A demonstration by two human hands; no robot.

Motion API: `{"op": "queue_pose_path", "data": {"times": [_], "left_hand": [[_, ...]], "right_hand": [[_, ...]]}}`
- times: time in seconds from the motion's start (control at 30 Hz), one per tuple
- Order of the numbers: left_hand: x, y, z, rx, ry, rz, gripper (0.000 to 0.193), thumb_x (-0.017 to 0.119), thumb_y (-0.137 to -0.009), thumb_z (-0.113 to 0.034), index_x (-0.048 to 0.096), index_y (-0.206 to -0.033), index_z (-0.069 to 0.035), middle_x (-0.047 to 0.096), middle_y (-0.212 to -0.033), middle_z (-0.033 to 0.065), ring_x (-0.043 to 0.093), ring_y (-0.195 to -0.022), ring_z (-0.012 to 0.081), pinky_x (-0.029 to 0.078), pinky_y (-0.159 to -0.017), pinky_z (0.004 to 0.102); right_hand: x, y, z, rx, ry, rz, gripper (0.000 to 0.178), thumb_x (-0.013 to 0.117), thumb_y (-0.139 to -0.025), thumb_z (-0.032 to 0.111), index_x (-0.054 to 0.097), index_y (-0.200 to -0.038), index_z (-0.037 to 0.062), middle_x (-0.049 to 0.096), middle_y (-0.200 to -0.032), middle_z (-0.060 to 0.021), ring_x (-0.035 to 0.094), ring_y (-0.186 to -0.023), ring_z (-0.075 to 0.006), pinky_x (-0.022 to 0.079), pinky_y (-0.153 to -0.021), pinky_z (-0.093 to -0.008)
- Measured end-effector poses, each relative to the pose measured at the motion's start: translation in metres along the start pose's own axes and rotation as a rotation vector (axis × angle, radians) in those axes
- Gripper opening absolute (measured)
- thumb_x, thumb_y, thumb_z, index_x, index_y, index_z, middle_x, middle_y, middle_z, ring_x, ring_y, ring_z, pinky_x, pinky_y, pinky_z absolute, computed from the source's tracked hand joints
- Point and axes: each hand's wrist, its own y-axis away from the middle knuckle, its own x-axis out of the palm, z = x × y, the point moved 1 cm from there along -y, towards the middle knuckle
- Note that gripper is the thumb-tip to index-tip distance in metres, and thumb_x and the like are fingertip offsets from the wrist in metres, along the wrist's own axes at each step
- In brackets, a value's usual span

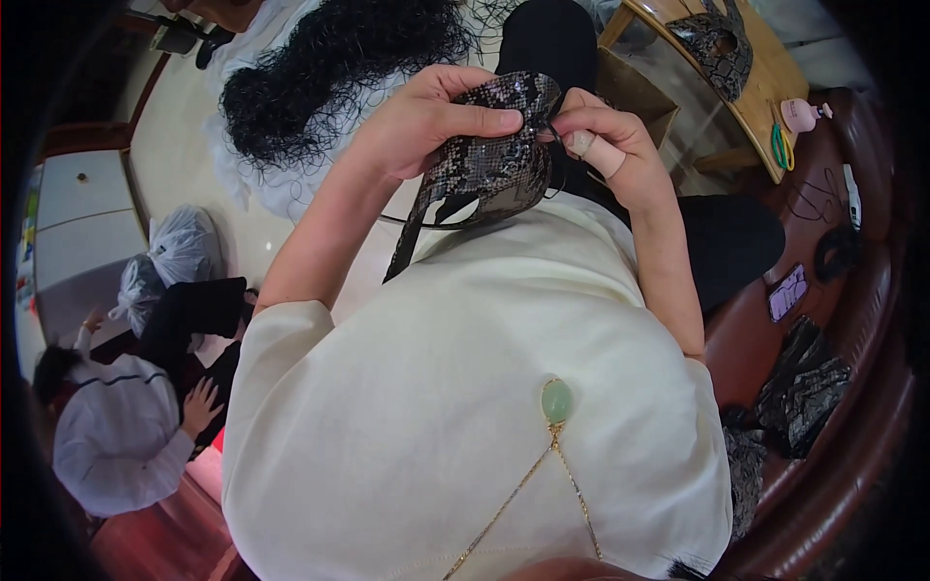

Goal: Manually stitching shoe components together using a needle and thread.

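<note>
My left hand (pixel 426 126) grips a glossy snakeskin-patterned piece of material (pixel 494 160), thumb on top and fingers behind. The piece is dark grey and black, curved, with a cut-out opening and a strip hanging toward my lap. At its right edge, my right hand (pixel 610 145) is closed in a pinch on what looks like a thin black cord, whose end is hidden by the fingers. Pale wrapping covers part of a right-hand finger. Below the piece, a thin black cord also curves across in front of my shirt.
A heap of black curly strands (pixel 339 73) lies on white cloth at the far left. A wooden table (pixel 765 97) at the far right bears another snakeskin piece (pixel 722 48). On the brown sofa are a phone (pixel 788 293) and dark patterned pieces (pixel 804 387). Another person (pixel 121 426) sits at left.
</note>
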Motion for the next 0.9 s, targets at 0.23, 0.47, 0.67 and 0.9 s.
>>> {"op": "queue_pose_path", "data": {"times": [0.23, 0.47, 0.67, 0.9], "left_hand": [[0.003, 0.001, -0.003, 0.012, -0.167, -0.111, 0.023, 0.070, -0.080, 0.000, 0.068, -0.102, 0.003, 0.071, -0.087, 0.0104, 0.065, -0.067, 0.0104, 0.052, -0.058, 0.0170], [0.005, -0.001, -0.003, 0.046, -0.186, -0.117, 0.024, 0.070, -0.079, 0.000, 0.069, -0.103, 0.003, 0.071, -0.085, 0.0100, 0.064, -0.066, 0.0102, 0.051, -0.055, 0.0175], [0.003, -0.001, -0.003, 0.001, -0.119, -0.101, 0.024, 0.070, -0.079, 0.000, 0.068, -0.102, 0.004, 0.071, -0.085, 0.0103, 0.064, -0.064, 0.0105, 0.051, -0.054, 0.0184], [0.003, -0.004, 0.001, -0.015, -0.055, -0.012, 0.024, 0.071, -0.078, 0.000, 0.068, -0.101, 0.004, 0.071, -0.085, 0.0111, 0.064, -0.064, 0.0110, 0.052, -0.054, 0.0186]], "right_hand": [[-0.003, 0.004, 0.034, 0.027, 0.293, -0.004, 0.021, 0.052, -0.086, -0.002, 0.071, -0.096, 0.0011, 0.048, -0.083, -0.0022, 0.043, -0.076, -0.0112, 0.034, -0.070, -0.0212], [-0.004, 0.006, 0.043, 0.021, 0.444, -0.022, 0.022, 0.050, -0.086, -0.002, 0.070, -0.096, -0.0008, 0.050, -0.087, -0.0041, 0.043, -0.077, -0.0119, 0.034, -0.070, -0.0214], [-0.002, 0.003, 0.027, -0.031, 0.252, -0.050, 0.021, 0.054, -0.086, -0.001, 0.072, -0.095, 0.0037, 0.046, -0.080, 0.0002, 0.042, -0.071, -0.0102, 0.033, -0.066, -0.0203], [-0.008, 0.000, 0.013, 0.006, 0.047, 0.018, 0.019, 0.055, -0.084, -0.002, 0.071, -0.093, 0.0013, 0.052, -0.081, -0.0011, 0.046, -0.074, -0.0100, 0.036, -0.069, -0.0200]]}}
